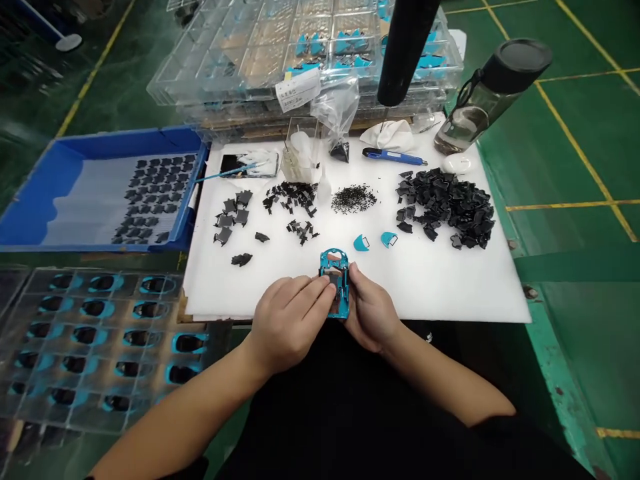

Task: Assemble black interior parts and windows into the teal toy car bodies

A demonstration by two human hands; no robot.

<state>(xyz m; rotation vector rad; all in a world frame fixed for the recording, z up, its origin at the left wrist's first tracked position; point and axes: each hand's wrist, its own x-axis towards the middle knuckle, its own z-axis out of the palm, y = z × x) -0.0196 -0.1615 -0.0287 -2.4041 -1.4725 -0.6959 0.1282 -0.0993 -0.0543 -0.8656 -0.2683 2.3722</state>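
On a white work mat (pixel 425 280) over a green bench, left hand (pixel 287 320) and right hand (pixel 370 313) clasping a blue plastic frame (pixel 334 267) between fingertips, two small blue caps (pixel 374 241) just beyond, black clips (pixel 447 203) heaped farther out.

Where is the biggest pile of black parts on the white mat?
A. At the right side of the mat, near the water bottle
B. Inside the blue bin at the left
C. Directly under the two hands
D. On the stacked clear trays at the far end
A: the largest heap of black parts lies on the right part of the white mat, just below the water bottle.
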